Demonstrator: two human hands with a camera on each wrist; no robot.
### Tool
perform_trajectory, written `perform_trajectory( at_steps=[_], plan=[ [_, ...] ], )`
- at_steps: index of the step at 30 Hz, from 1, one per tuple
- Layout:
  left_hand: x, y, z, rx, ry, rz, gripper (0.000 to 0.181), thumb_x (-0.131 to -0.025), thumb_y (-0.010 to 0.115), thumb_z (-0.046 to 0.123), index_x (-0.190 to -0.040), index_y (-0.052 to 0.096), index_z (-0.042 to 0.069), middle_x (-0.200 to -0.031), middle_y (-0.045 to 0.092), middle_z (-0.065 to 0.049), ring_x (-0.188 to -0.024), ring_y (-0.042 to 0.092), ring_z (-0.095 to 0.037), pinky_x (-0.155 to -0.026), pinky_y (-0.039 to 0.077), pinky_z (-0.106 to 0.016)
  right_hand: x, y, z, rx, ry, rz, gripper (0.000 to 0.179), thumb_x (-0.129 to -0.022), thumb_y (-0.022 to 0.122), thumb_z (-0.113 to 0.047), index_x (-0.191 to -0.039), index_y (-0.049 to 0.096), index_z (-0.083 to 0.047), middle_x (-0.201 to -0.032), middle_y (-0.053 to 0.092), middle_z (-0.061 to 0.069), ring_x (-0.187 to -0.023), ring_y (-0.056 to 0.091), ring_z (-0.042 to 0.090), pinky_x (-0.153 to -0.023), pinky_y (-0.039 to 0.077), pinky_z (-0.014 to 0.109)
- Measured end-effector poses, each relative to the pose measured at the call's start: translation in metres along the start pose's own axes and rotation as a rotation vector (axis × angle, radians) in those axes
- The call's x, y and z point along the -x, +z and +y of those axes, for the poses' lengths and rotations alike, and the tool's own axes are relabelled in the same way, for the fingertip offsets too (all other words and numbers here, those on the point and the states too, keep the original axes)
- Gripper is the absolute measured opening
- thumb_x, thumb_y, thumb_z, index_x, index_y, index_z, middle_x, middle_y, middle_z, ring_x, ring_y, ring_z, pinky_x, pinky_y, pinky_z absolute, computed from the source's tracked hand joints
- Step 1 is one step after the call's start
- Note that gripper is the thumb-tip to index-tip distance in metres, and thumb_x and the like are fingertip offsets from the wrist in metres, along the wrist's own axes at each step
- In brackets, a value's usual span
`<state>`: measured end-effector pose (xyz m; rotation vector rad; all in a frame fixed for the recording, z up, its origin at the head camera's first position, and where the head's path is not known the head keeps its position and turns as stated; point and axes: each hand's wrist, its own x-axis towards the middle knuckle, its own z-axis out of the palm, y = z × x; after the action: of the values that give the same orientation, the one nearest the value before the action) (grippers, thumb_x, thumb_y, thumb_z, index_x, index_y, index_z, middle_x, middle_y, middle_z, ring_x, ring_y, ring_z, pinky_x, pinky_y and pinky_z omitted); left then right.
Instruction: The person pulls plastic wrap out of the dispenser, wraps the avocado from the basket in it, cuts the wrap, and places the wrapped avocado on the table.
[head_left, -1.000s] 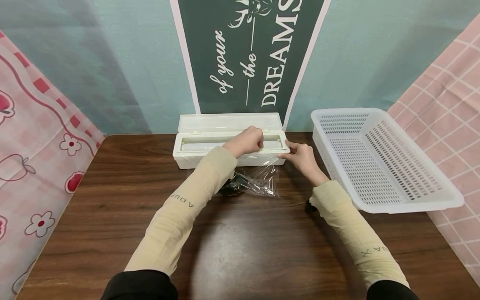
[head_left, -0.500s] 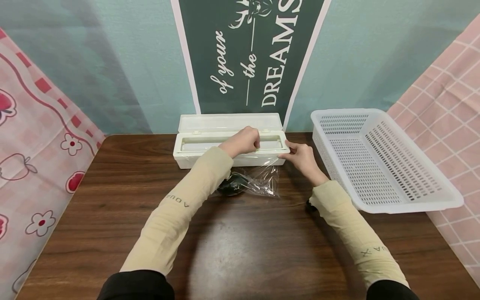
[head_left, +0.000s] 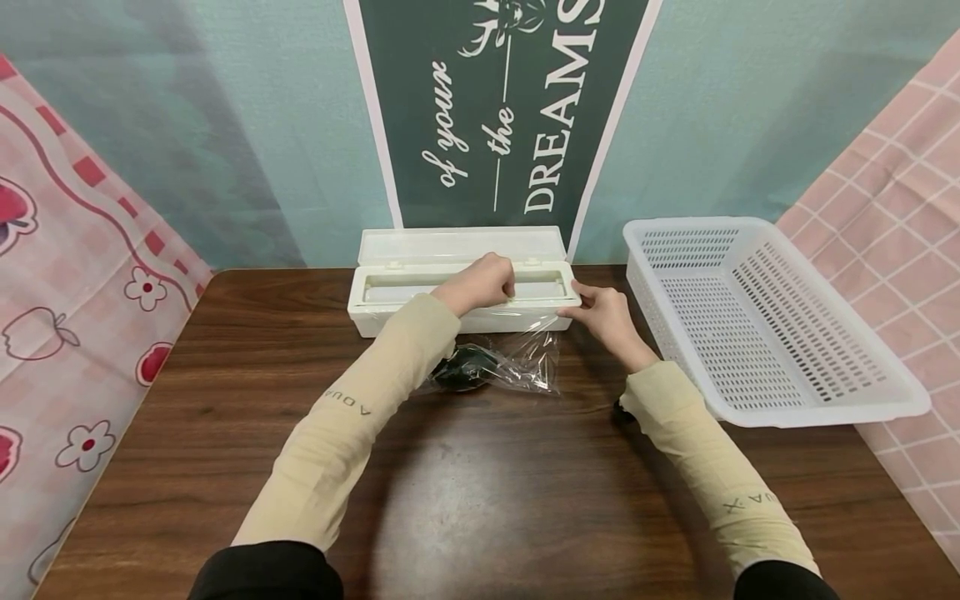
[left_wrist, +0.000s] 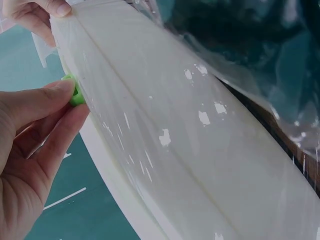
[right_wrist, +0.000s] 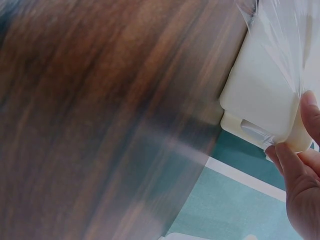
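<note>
A white cling film dispenser (head_left: 363, 323) lies at the back of the table, its lid (head_left: 457, 243) raised. My left hand (head_left: 480, 283) is over the middle of its opening. In the left wrist view, that thumb and fingers pinch a small green slider cutter (left_wrist: 77, 95) at the dispenser's edge. My right hand (head_left: 606, 323) grips the dispenser's right end, thumb on the film side and fingers below in the right wrist view. Clear cling film (head_left: 536, 367) hangs over the front onto the table, partly covering a dark, glossy, rounded thing (head_left: 463, 368) whose kind I cannot tell.
A white perforated plastic basket (head_left: 750, 408) stands on the right, close to my right forearm. The brown wooden table (head_left: 480, 483) stretches toward me. A printed cloth (head_left: 300, 125) hangs right behind the dispenser.
My left hand has slid a little to the left along the dispenser, its forearm shifting left too. The right hand keeps its grip on the right end.
</note>
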<state>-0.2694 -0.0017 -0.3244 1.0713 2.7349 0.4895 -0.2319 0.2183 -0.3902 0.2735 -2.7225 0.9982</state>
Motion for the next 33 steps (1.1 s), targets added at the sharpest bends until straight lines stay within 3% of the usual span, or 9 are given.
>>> perform_trajectory(
  at_steps=[7, 13, 33],
  plan=[
    [0.006, -0.003, -0.003, 0.017, 0.001, -0.003, 0.024, -0.076, 0.054, -0.010, -0.079, 0.074, 0.003, -0.090, 0.069, -0.011, -0.068, 0.048, -0.014, -0.064, 0.041, -0.025, 0.000, -0.001, 0.000, -0.006, 0.006, 0.003, 0.058, -0.070, 0.079, -0.017, -0.118, 0.056, 0.004, -0.107, 0.059, 0.021, -0.093, 0.062, 0.030, -0.070, 0.053, 0.041],
    [0.008, -0.003, -0.007, 0.020, -0.005, -0.005, 0.022, -0.078, 0.055, -0.008, -0.084, 0.073, 0.003, -0.092, 0.069, -0.011, -0.081, 0.062, -0.018, -0.070, 0.048, -0.026, -0.001, -0.001, 0.001, -0.020, 0.016, 0.000, 0.057, -0.070, 0.078, -0.017, -0.118, 0.055, 0.004, -0.109, 0.059, 0.021, -0.095, 0.061, 0.029, -0.071, 0.052, 0.040],
    [0.017, -0.006, -0.019, 0.029, -0.028, -0.017, 0.018, -0.079, 0.058, -0.006, -0.088, 0.073, 0.002, -0.092, 0.069, -0.011, -0.088, 0.063, -0.022, -0.076, 0.052, -0.029, -0.001, -0.002, -0.003, -0.024, -0.003, 0.001, 0.056, -0.071, 0.078, -0.016, -0.118, 0.056, 0.005, -0.106, 0.060, 0.021, -0.093, 0.062, 0.029, -0.068, 0.052, 0.041]
  ],
)
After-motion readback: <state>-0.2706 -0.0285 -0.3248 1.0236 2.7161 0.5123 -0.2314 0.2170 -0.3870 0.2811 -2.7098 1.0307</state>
